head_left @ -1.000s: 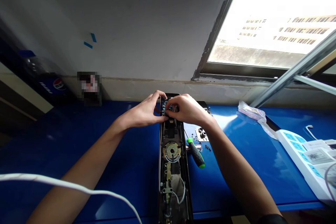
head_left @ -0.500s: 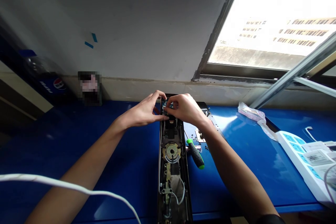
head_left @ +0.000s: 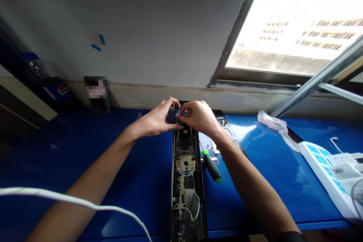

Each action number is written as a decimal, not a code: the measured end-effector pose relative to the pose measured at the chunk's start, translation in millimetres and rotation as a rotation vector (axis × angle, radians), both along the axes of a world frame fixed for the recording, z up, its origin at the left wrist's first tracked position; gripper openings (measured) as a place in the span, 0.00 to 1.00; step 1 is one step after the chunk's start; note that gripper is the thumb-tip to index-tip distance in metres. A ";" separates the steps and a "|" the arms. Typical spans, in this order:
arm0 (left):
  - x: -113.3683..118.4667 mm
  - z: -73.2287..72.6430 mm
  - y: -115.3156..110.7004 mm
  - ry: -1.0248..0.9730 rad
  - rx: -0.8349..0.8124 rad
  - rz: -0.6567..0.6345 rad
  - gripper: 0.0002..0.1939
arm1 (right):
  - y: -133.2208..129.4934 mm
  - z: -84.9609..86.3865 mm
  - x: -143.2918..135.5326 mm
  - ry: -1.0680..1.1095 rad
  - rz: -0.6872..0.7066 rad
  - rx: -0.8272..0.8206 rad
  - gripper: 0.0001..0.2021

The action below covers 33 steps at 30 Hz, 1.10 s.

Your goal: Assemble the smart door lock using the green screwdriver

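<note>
Two hands meet at the case's far end; left spreads wide across the board; right pinches narrowly there, anything held hidden; screwdriver beside the case.

The worktop is smooth, glossy blue. The long housing looks dark and faintly shiny, its round part dull brassy metal. The screwdriver handle seems matt black with bright green; the power strip is smooth white plastic.
</note>
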<state>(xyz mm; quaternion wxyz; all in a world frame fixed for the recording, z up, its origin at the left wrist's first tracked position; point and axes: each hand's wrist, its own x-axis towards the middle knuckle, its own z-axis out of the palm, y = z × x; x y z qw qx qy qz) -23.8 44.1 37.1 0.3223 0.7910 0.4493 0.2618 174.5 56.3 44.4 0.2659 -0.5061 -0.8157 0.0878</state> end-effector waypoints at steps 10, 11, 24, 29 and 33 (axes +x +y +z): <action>-0.5 4.9 -3.2 0.032 -0.037 0.006 0.31 | -0.3 4.8 6.0 -0.005 0.065 -0.034 0.04; -0.7 4.5 -2.9 0.030 -0.037 0.003 0.31 | -0.6 5.2 6.3 -0.008 0.071 -0.038 0.04; -3.0 0.5 2.0 -0.003 -0.037 -0.009 0.32 | -1.3 3.9 2.6 -0.024 0.038 -0.016 0.03; -2.7 0.5 1.5 -0.021 -0.033 -0.018 0.32 | -1.4 3.2 1.5 -0.044 0.014 -0.003 0.04; -1.9 3.1 -1.2 -0.052 -0.064 -0.025 0.33 | -1.7 3.2 1.6 -0.066 0.010 0.008 0.04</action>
